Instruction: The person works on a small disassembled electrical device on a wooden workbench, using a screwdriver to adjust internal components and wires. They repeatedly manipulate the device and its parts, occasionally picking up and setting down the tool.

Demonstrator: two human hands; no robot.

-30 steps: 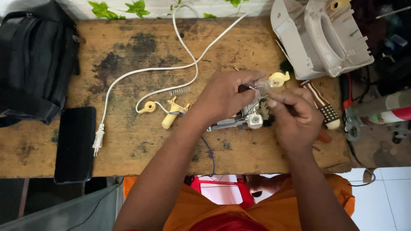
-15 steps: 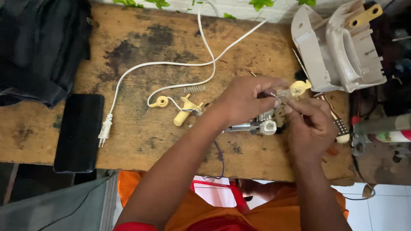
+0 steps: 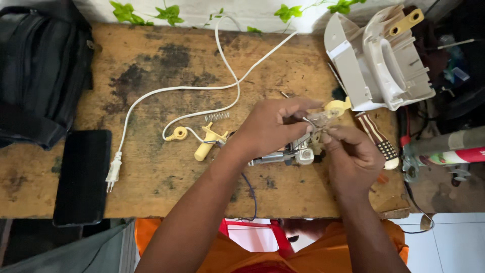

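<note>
1. We see a small grey metal motor assembly (image 3: 295,154) with pale yellow plastic parts, held just above the worn wooden table (image 3: 166,76), right of centre.
2. Our left hand (image 3: 270,129) curls over it, fingers closed around its top.
3. Our right hand (image 3: 351,156) pinches a thin wire at its end.
4. A white power cord (image 3: 166,91) loops away leftward.

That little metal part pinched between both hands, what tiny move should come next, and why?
Probably ease it down toward the small motor assembly right under the fingers. Both the left hand and the right hand already pinch the thin metal part just above it.
</note>
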